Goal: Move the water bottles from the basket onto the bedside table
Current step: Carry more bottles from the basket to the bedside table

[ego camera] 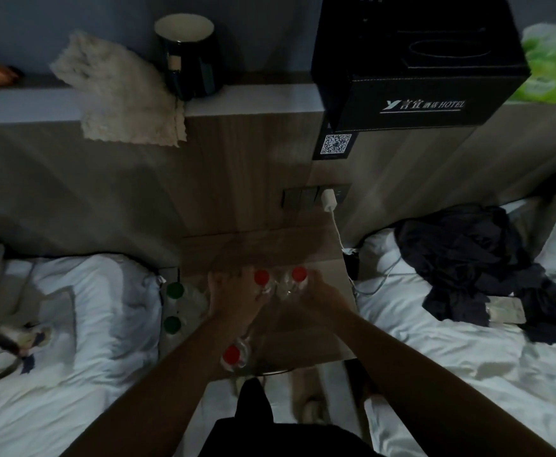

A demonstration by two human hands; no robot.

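The wooden bedside table [270,249] stands between two beds. Two clear water bottles with red caps stand upright side by side near its middle. My left hand [232,300] is wrapped around the left bottle [262,279] and my right hand [323,296] around the right bottle [299,275]. A third red-capped bottle [232,355] stands at the table's front edge, partly behind my left forearm. Two green-capped bottles [175,289] [172,324] sit in the dark gap left of the table. The dim light hides the basket's outline.
A white charger [329,199] is plugged in above the table, its cable hanging down the right side. White beds flank the table, with dark clothes [474,265] on the right one. A dark mug [189,57], a cloth and a black box [415,70] sit on the headboard ledge.
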